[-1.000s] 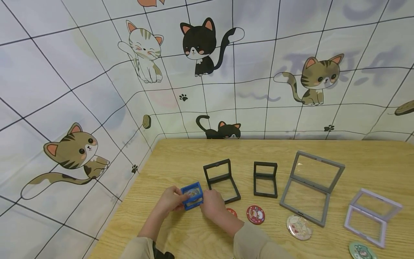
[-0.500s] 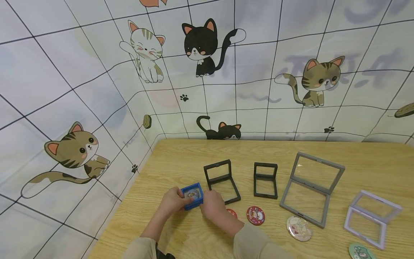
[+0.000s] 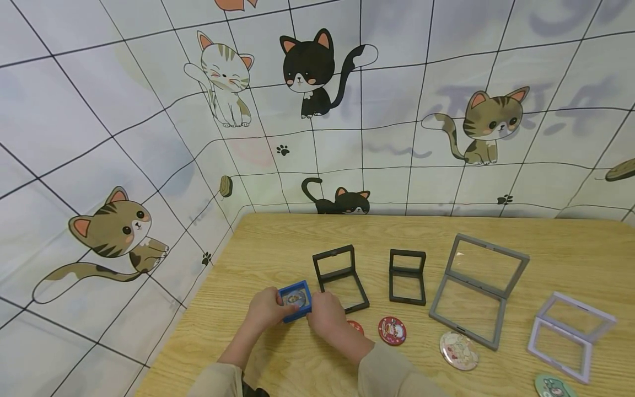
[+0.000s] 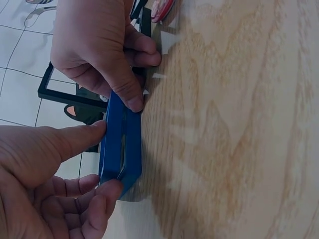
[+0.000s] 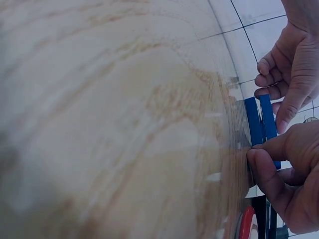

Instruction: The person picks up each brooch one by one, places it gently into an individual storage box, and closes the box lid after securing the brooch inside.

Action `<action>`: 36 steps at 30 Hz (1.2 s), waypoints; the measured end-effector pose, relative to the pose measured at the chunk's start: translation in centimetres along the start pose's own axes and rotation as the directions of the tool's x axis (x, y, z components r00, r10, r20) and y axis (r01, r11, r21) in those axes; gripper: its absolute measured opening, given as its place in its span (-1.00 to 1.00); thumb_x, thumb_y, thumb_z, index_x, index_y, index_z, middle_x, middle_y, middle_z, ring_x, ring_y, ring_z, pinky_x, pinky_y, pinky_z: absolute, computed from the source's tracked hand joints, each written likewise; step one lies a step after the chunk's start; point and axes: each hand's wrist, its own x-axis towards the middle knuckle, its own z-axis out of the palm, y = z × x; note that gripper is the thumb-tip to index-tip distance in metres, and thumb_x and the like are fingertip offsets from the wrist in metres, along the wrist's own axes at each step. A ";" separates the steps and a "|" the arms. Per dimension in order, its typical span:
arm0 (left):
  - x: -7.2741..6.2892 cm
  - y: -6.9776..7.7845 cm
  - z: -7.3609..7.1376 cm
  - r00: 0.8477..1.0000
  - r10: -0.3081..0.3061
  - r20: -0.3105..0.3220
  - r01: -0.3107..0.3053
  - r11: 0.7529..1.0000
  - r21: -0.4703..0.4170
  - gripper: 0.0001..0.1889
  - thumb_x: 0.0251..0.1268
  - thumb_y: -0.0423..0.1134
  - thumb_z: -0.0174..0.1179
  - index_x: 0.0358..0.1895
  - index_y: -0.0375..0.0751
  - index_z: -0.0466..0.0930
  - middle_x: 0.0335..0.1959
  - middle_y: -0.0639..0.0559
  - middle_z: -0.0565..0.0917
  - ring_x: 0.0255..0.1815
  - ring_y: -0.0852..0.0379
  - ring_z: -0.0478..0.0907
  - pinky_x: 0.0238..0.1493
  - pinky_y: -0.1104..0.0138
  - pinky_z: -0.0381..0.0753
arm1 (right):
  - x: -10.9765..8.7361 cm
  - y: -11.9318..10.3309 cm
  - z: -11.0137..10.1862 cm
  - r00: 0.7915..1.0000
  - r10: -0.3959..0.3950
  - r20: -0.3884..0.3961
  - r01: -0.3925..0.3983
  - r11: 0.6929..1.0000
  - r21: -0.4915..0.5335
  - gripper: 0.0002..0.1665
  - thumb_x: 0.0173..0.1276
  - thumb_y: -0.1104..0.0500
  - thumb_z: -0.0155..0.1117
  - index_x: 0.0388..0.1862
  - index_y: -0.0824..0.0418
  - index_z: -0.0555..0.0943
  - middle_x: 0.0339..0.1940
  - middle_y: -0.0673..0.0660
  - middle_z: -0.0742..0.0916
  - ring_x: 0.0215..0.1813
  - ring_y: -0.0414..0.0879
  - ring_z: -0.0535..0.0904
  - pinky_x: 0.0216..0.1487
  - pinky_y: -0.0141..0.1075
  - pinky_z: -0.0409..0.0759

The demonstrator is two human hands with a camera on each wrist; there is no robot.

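Cat-print backdrop (image 3: 387,121) behind, wood-grain bench (image 3: 283,237) below. On my feed the blue frame (image 3: 297,316) is at the bench's left side, between the two hands, a round picture piece (image 3: 295,298) inside; whether it touches the bench I can't tell. Left hand (image 3: 267,309): thumb on the top face, fingers curled in at its end, gap only as wide as the frame. Right hand (image 3: 327,315): thumb and fingers pinch the other end, nearly together. From the wrist views I see the two halves almost meeting, a thin seam along the side. I'd call it light, stiff plastic, a bit slick; the clear middle looks like the delicate part, so I'd take hold by the rims and corners and press there. Larger black frame (image 3: 361,286) stands unfolded just beyond the right hand; a red badge (image 3: 356,327) lies partly hidden by that arm.
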 end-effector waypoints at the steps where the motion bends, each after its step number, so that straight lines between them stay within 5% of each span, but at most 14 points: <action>1: 0.0 0.1 0.0 1.000 0.001 -0.006 0.000 1.000 0.016 -0.61 -0.08 -0.07 0.36 -0.61 -0.20 0.33 -0.72 0.06 0.38 -0.70 0.18 0.29 -0.67 0.40 0.23 | 0.0 0.0 0.0 1.000 -0.001 0.001 0.001 1.000 0.000 -0.80 -0.03 0.26 0.38 -0.49 0.38 0.58 -0.55 0.18 0.63 -0.46 -0.01 0.57 -0.57 -0.24 0.49; 9: 0.3 0.4 0.2 0.999 -0.012 -0.037 0.016 0.994 0.104 -0.58 -0.11 0.00 0.37 -0.60 -0.19 0.33 -0.69 0.07 0.38 -0.67 0.18 0.27 -0.67 0.40 0.18 | 0.0 0.1 0.0 1.000 -0.015 -0.014 0.014 1.000 -0.013 -0.78 -0.03 0.23 0.40 -0.50 0.37 0.58 -0.56 0.17 0.64 -0.46 0.03 0.59 -0.54 -0.21 0.52; 21: 0.2 0.6 0.3 0.999 -0.004 -0.046 0.010 0.992 0.124 -0.58 -0.09 0.00 0.35 -0.59 -0.19 0.34 -0.68 0.06 0.39 -0.65 0.16 0.29 -0.67 0.39 0.20 | -0.1 0.0 0.0 1.000 -0.007 -0.008 0.007 1.000 -0.021 -0.77 -0.02 0.21 0.40 -0.50 0.36 0.58 -0.56 0.16 0.63 -0.47 0.01 0.58 -0.54 -0.23 0.51; 36: -0.4 0.5 0.9 0.991 0.089 -0.100 -0.071 0.982 0.173 -0.61 -0.08 -0.04 0.36 -0.64 -0.17 0.33 -0.73 0.09 0.36 -0.69 0.19 0.25 -0.69 0.38 0.19 | -0.2 -0.1 0.0 1.000 -0.018 -0.021 0.017 1.000 -0.017 -0.77 -0.02 0.22 0.41 -0.50 0.36 0.56 -0.59 0.15 0.61 -0.51 -0.03 0.56 -0.59 -0.26 0.48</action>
